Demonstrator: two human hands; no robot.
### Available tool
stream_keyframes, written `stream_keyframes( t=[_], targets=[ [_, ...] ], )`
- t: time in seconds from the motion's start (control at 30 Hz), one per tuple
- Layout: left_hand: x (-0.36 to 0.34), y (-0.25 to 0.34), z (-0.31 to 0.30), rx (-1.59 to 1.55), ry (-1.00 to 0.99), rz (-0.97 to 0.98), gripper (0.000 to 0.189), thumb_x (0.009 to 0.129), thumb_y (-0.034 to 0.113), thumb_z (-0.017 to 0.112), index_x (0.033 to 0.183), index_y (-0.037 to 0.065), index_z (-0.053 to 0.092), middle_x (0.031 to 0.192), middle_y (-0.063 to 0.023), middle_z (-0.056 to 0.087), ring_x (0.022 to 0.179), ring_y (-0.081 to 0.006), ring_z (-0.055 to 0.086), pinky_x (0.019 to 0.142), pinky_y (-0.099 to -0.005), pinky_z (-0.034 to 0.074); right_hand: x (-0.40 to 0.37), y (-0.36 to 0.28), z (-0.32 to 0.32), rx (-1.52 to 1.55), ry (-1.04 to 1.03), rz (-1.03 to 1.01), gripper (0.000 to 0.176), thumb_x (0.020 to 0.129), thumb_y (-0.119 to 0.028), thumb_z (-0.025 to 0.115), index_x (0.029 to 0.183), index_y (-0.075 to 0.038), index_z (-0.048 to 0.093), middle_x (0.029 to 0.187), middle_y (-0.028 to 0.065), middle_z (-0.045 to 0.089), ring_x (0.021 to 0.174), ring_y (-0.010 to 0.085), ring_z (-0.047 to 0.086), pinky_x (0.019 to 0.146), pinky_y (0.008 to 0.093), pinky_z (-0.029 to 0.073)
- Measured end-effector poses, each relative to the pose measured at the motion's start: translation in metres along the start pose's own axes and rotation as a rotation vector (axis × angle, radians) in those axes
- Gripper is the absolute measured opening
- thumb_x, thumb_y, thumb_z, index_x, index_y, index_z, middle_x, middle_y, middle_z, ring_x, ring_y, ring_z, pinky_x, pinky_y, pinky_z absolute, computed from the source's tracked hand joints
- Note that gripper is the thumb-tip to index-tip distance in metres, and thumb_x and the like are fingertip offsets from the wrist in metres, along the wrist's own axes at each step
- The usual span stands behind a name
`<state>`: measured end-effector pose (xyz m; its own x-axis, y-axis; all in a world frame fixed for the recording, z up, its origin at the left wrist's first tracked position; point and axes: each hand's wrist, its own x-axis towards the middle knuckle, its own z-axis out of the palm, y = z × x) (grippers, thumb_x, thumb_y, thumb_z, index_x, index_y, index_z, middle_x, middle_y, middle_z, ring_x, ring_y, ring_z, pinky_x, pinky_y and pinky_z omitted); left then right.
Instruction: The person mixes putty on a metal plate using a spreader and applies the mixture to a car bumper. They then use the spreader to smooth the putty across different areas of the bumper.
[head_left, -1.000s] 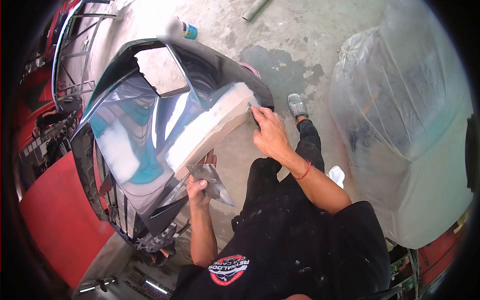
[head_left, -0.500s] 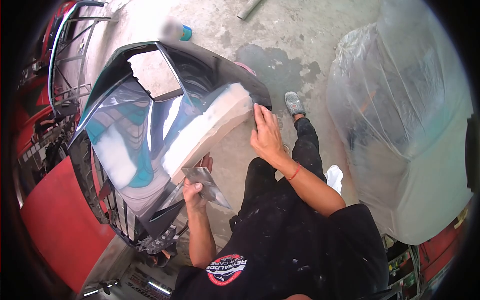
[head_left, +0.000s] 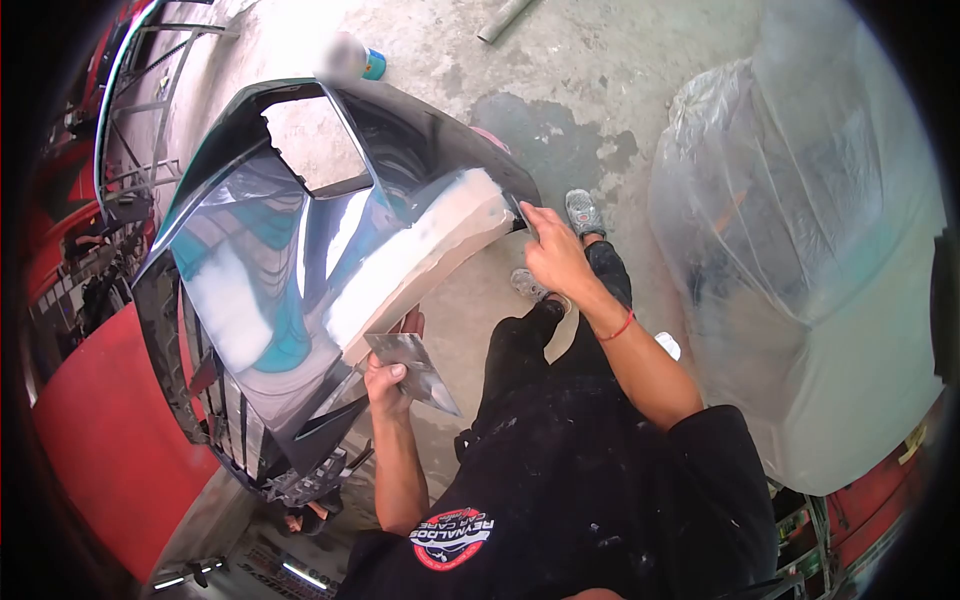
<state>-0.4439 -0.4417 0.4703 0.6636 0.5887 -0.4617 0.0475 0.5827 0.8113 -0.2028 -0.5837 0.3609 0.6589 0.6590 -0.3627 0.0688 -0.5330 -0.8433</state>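
Note:
My left hand (head_left: 388, 378) grips a flat, square metal putty plate (head_left: 415, 372) smeared with grey, thumb on top, just below the near end of the car bumper (head_left: 440, 130). Pale beige filler (head_left: 430, 245) covers a long curved band along the bumper's edge, with bare sanded white beside it. At the far end of this band is my right hand (head_left: 556, 254), fingers closed and index finger stretched toward the edge. A thin spreader (head_left: 518, 209), seen almost edge-on, shows at its fingertips; most of it is hidden by the fingers.
A plastic-covered car part (head_left: 790, 250) stands to the right. On the left are a red panel (head_left: 120, 440) and a metal rack (head_left: 150, 110). A blue-green can (head_left: 374, 64) and a pipe (head_left: 505, 20) lie beyond the bumper. My shoes (head_left: 582, 212) are on the concrete floor.
My right hand has moved slightly right and outward, off the filler's far end, and has turned a little. My left hand keeps the plate nearly still. My rear foot has come into view.

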Motion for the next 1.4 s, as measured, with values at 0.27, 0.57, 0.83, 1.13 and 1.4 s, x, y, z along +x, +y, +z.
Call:
stream_keyframes(
  t=[0.27, 0.57, 0.83, 1.13, 1.4],
  targets=[
    [0.002, -0.003, -0.005, -0.014, -0.043, 0.012, 0.081, 0.065, 0.017, 0.068, 0.14, -0.007, 0.046, 0.152, -0.0224, 0.036, 0.144, -0.0439, 0.028, 0.122, -0.0528, 0.01, 0.017, -0.032, -0.005, 0.027, -0.22, 0.049, 0.067, 0.074, -0.002, 0.044, 0.141, 0.002, 0.046, 0.135, 0.0239, 0.051, 0.127, 0.0394, 0.049, 0.107, 0.0393, 0.039],
    [0.001, -0.002, -0.004, 0.021, -0.038, -0.019, 0.08, 0.065, 0.017, 0.068, 0.139, -0.006, 0.048, 0.151, -0.0222, 0.039, 0.144, -0.042, 0.029, 0.122, -0.0518, 0.009, -0.043, -0.092, 0.021, -0.003, -0.017, -0.153, 0.071, 0.071, 0.004, 0.053, 0.142, 0.0, 0.044, 0.131, 0.0218, 0.051, 0.122, 0.0421, 0.047, 0.103, 0.0465, 0.039],
    [-0.002, -0.003, -0.007, -0.018, -0.008, -0.005, 0.085, 0.064, 0.017, 0.069, 0.142, -0.007, 0.043, 0.152, -0.0218, 0.037, 0.144, -0.0448, 0.028, 0.121, -0.0552, 0.007, -0.041, -0.045, -0.03, 0.183, 0.054, -0.294, 0.06, 0.081, 0.012, 0.051, 0.137, -0.008, 0.056, 0.135, 0.0172, 0.054, 0.124, 0.0332, 0.054, 0.104, 0.0362, 0.042],
    [-0.001, -0.001, -0.004, -0.025, -0.005, -0.028, 0.091, 0.063, 0.015, 0.068, 0.146, -0.004, 0.037, 0.154, -0.0207, 0.035, 0.146, -0.0448, 0.02, 0.123, -0.0524, 0.005, -0.005, 0.004, -0.037, -0.23, -0.112, -0.601, 0.077, 0.066, 0.009, 0.06, 0.14, -0.011, 0.051, 0.143, 0.0092, 0.051, 0.133, 0.0291, 0.046, 0.109, 0.0437, 0.037],
    [0.0, 0.001, 0.005, 0.02, 0.041, -0.002, 0.081, 0.065, 0.018, 0.069, 0.139, -0.006, 0.047, 0.151, -0.021, 0.039, 0.143, -0.0457, 0.028, 0.121, -0.0547, 0.008, 0.014, 0.018, -0.009, -0.184, -0.116, -0.728, 0.084, 0.06, 0.01, 0.06, 0.141, -0.008, 0.049, 0.147, 0.0102, 0.047, 0.138, 0.0298, 0.042, 0.115, 0.0451, 0.033]
  ],
)
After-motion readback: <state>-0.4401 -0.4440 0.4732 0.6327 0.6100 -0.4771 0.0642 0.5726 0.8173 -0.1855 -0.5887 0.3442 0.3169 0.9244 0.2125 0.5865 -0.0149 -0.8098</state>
